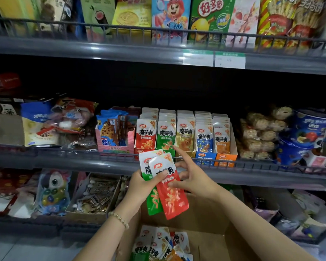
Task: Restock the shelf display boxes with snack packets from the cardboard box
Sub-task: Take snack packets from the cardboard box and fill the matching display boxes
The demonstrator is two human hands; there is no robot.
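My left hand (141, 187) grips two snack packets fanned out below the middle shelf: a red packet (172, 196) in front and a green packet (152, 201) behind it. My right hand (191, 176) touches the red packet's right edge with thumb and fingers, its index finger pointing up toward the display boxes. Five display boxes stand in a row on the middle shelf: red (144, 147), green (165, 150), yellow (185, 152), blue (205, 157) and orange (225, 159), each filled with upright packets. The cardboard box (211, 242) below my arms holds several loose mixed packets (158, 245).
A wire rail (83, 153) runs along the middle shelf's front edge. A pink cookie box (115, 136) stands left of the display boxes, bagged rice cakes (260, 132) to their right. The lower shelf holds an open carton of small packets (94, 196) and toys.
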